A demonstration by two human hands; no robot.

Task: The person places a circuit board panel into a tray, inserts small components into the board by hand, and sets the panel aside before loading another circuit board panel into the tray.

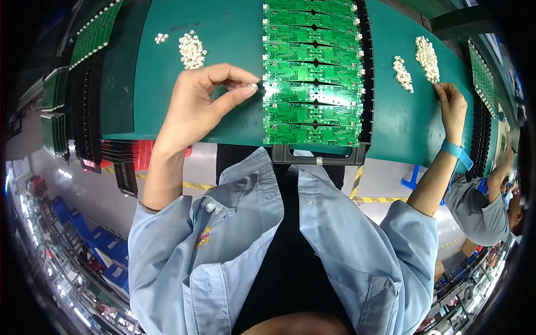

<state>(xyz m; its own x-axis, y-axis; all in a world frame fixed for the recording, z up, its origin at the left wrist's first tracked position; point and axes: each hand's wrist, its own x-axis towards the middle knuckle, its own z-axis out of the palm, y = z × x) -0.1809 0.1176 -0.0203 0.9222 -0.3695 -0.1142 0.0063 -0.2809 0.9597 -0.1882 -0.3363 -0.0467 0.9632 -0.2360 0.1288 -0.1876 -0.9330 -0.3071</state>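
Note:
My left hand (201, 103) pinches a small white connector (254, 86) between thumb and forefinger at the left edge of a green circuit board panel (312, 72). The panel lies in a black carrier frame (365, 84) on a teal mat (223, 33). My right hand (451, 103), with a blue wrist strap (458, 151), reaches to the right side of the mat, its fingertips at the lower end of a pile of small white connectors (427, 58). Whether it grips one is hidden.
Another white connector pile (191, 50) and a few loose ones (161, 38) lie at the mat's upper left; a smaller row (403, 73) lies right of the panel. Black racks with green boards (84, 84) stand at left. Another person's arm (483, 206) is at lower right.

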